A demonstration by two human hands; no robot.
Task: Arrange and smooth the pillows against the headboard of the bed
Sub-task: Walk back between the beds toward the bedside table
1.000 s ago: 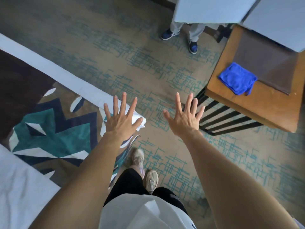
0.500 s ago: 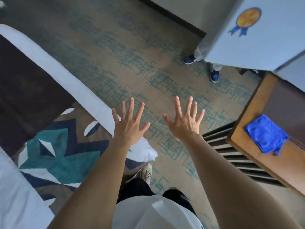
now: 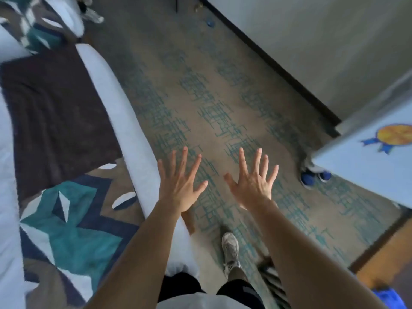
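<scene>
My left hand (image 3: 179,181) and my right hand (image 3: 253,182) are held out in front of me with fingers spread, palms down, above the carpet and holding nothing. The bed (image 3: 116,121) runs along the left, its white edge beside my left hand. A patterned runner (image 3: 66,233) in teal, navy and brown lies across the bed, with a dark brown part (image 3: 55,112) beyond it. No pillow or headboard is in view. A second patterned cloth (image 3: 38,25) shows at the top left, blurred.
Patterned carpet (image 3: 211,108) fills the aisle between the bed and a grey wall (image 3: 334,45). A white cabinet (image 3: 367,161) with a medal sticker stands at the right. Another person's blue shoes (image 3: 312,176) stand beside it. A wooden table corner (image 3: 383,262) shows at the bottom right.
The view has swung left along the bed's foot. The wooden table and blue cloth have slid toward the bottom right. My hands stay spread in front of me.
</scene>
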